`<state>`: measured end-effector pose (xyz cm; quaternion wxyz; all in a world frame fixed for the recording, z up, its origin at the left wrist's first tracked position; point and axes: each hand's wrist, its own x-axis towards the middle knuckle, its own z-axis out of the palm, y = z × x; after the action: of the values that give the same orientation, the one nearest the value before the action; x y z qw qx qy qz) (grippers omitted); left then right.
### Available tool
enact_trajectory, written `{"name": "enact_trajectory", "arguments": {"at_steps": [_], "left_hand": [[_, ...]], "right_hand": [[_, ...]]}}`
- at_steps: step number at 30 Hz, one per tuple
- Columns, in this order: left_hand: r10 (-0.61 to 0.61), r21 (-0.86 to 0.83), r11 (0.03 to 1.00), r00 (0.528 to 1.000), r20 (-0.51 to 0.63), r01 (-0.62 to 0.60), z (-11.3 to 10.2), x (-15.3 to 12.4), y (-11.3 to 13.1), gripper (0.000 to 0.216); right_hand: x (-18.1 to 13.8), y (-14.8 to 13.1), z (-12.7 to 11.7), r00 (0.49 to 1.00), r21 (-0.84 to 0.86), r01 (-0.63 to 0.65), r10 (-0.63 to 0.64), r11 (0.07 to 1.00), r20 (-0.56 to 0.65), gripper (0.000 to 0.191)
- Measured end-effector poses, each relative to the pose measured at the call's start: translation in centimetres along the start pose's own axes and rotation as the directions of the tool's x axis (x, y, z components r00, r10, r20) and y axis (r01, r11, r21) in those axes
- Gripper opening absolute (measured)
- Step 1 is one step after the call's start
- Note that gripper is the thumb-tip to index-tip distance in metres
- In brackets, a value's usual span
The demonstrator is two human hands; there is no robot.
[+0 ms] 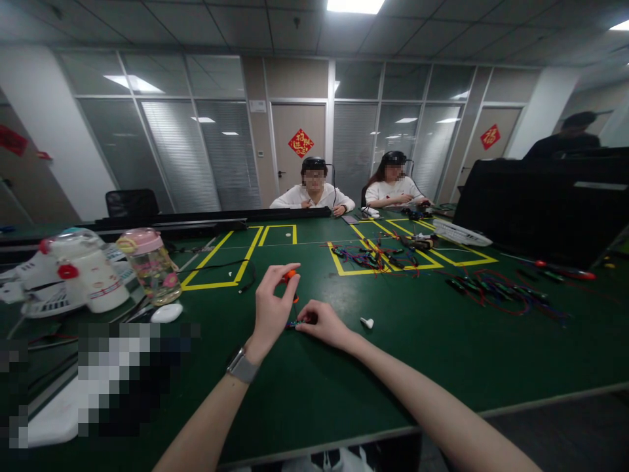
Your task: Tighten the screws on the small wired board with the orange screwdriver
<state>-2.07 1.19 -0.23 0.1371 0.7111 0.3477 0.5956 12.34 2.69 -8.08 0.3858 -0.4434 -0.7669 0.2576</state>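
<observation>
A person's left hand (275,295) grips an orange-handled screwdriver (291,276), its shaft pointing down at a small circuit board (293,324) on the green counter (314,400), the right hand (322,321) pinching the board. From there, a white earbud (367,322) lies at three o'clock, tangled wires (366,259) toward two, a pink-lidded bottle (152,265) at ten.

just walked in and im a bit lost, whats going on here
A person's left hand holds an orange-handled tool, probably a screwdriver, pointing down at what looks like a small circuit board. The right hand steadies the board on the green table. Whether the tip touches is too small to tell. A white earbud lies to their right.
</observation>
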Motion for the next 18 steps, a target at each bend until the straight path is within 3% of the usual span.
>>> {"name": "enact_trajectory", "arguments": {"at_steps": [4,9,14,18], "left_hand": [[-0.033,0.073,0.997,0.998,-0.048,0.036,-0.03,0.03,-0.22,0.024],[-0.014,-0.036,0.999,1.000,-0.007,0.014,0.02,0.22,-0.64,0.028],[0.018,0.031,0.999,0.998,-0.058,-0.016,-0.03,0.14,-0.58,0.018],[-0.024,-0.006,1.000,0.999,-0.030,0.024,-0.03,0.20,-0.59,0.026]], "right_hand": [[-0.11,-0.24,-0.27,0.999,-0.024,0.031,-0.030,0.999,0.034,0.016],[-0.17,-0.28,-0.36,0.998,-0.021,0.036,-0.034,0.999,0.052,0.016],[-0.13,-0.16,-0.30,0.998,-0.024,0.031,-0.030,0.999,0.049,0.016],[-0.19,-0.23,-0.35,0.998,-0.003,0.033,-0.032,0.999,0.051,0.015]]}}
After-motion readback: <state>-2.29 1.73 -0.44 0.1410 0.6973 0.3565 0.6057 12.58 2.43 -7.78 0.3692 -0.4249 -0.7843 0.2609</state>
